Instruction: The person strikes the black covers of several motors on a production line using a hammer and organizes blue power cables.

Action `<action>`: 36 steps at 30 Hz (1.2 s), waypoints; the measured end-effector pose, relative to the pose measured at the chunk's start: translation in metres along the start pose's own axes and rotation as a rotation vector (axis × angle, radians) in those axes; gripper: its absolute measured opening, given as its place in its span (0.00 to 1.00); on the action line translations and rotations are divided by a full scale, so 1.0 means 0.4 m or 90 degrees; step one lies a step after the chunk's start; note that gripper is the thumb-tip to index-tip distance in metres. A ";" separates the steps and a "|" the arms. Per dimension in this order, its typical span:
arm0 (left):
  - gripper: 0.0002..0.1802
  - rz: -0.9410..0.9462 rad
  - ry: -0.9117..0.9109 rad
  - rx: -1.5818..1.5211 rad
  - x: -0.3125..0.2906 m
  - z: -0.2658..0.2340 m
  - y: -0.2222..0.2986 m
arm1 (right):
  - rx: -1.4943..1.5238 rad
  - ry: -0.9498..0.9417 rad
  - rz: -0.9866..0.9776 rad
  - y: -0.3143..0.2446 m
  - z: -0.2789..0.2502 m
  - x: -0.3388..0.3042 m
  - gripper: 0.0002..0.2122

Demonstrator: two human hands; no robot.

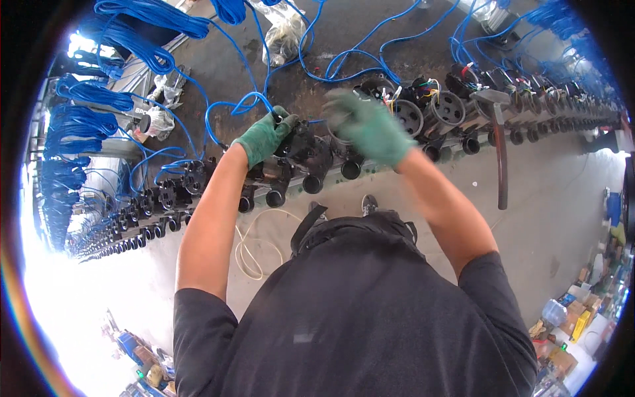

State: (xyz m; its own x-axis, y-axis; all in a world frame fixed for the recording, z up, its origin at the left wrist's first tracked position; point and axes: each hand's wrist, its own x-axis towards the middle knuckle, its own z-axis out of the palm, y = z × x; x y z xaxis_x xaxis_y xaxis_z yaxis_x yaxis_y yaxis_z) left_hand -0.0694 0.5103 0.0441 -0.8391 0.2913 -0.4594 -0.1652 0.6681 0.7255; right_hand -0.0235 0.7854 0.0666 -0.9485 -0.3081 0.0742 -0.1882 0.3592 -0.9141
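Both my hands wear green gloves. My left hand (266, 137) has its fingers closed at the top of a black housing (309, 153), where a blue cable (254, 100) comes down to it. This housing has a round pipe opening facing my body. My right hand (370, 127) is smeared by motion over the row, just right of that housing, and its fingers cannot be made out clearly. Beside it stand housings with open round tops (447, 108) and thin coloured wires (433, 86). A hammer (499, 132) with a reddish-brown handle lies across the row at the right.
Long rows of black housings (152, 206) line the bench edge on both sides. Coiled blue cables (83, 129) are heaped at the left and far side. Clear plastic bags (283, 36) lie on the dark bench top (344, 30). A pale hose (248, 258) curls on the floor.
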 end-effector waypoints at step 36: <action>0.15 -0.032 -0.034 -0.022 -0.010 0.000 0.055 | 0.292 0.054 0.315 0.086 0.047 -0.278 0.10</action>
State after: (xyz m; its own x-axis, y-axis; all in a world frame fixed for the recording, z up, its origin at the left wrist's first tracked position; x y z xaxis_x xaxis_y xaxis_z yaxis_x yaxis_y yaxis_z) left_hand -0.0696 0.5239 0.0617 -0.8011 0.2947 -0.5209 -0.2249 0.6584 0.7183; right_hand 0.0801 0.8153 0.0196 -0.9154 -0.1258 -0.3825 0.3825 0.0248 -0.9236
